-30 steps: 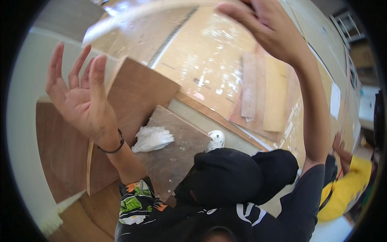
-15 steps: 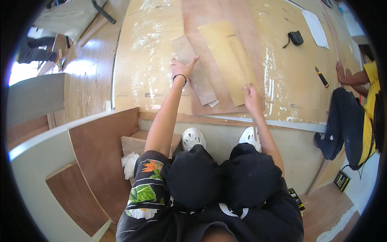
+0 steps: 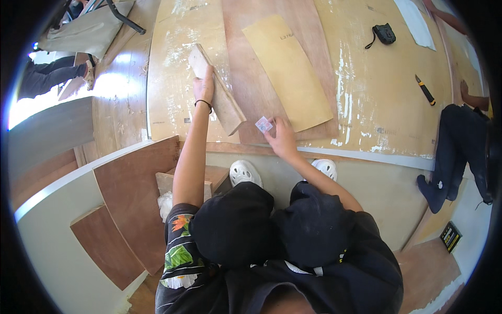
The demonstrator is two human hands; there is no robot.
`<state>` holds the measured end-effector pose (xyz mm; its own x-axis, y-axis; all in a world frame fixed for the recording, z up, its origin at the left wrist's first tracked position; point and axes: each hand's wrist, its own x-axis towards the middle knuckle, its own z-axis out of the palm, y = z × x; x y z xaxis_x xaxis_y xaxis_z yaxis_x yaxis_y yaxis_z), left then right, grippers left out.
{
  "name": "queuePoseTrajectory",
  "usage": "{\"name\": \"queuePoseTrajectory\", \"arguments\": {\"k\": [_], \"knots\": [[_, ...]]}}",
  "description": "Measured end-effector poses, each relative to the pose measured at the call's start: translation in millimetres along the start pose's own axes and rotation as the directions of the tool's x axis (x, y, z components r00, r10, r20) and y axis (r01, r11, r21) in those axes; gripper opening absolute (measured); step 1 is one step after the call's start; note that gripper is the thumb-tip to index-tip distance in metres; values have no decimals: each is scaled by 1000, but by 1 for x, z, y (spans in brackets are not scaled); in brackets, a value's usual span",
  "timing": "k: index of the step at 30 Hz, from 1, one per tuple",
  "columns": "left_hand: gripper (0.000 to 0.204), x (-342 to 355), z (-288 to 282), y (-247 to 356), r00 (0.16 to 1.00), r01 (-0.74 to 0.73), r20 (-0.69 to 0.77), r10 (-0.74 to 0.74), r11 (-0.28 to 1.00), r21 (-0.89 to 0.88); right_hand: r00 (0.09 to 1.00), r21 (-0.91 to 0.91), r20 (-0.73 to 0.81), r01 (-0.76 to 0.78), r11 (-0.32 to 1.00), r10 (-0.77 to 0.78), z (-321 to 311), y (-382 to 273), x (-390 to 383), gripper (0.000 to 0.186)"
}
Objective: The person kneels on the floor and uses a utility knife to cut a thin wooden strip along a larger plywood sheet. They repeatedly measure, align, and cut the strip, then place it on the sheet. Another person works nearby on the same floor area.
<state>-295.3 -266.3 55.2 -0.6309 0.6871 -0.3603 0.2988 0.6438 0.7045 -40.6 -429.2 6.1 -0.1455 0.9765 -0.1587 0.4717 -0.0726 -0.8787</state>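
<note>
My left hand (image 3: 204, 88) is closed around the edge of a short wooden board (image 3: 224, 107), which is tilted up off the work surface. Between the fingertips of my right hand (image 3: 283, 139) is a small printed square of paper (image 3: 263, 124), just beside the board's near end. Under both hands lies a long reddish plywood strip (image 3: 238, 42). A slightly curled tan sheet (image 3: 293, 78), which looks like sandpaper seen from the back, rests on that strip, just beyond my right hand.
To the right lie a black tape measure (image 3: 384, 34), a yellow-and-black utility knife (image 3: 425, 90) and a white strip (image 3: 415, 26). A co-worker's dark trouser leg (image 3: 456, 138) is at the far right. Brown panels (image 3: 138, 193) stand at my left, near a small wooden step (image 3: 215, 177).
My left hand has lifted the board and tilted it, moving it left. My right hand has left the tan sheet and moved left, and now pinches the small paper square that lay by the board's end.
</note>
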Motion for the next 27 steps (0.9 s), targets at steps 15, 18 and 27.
{"name": "queuePoseTrajectory", "arguments": {"k": [15,18,27], "knots": [[94,-8,86,27,976,-209,110,190,958,196,918,236,-163,-319,918,362,-90,-7,-20,24],[92,-13,99,26,966,-259,80,248,943,208,918,242,-221,-276,930,330,-96,-2,-15,28],[95,-41,53,-6,994,-105,26,103,909,403,984,-325,-128,73,943,-120,-62,-36,129,38]]}}
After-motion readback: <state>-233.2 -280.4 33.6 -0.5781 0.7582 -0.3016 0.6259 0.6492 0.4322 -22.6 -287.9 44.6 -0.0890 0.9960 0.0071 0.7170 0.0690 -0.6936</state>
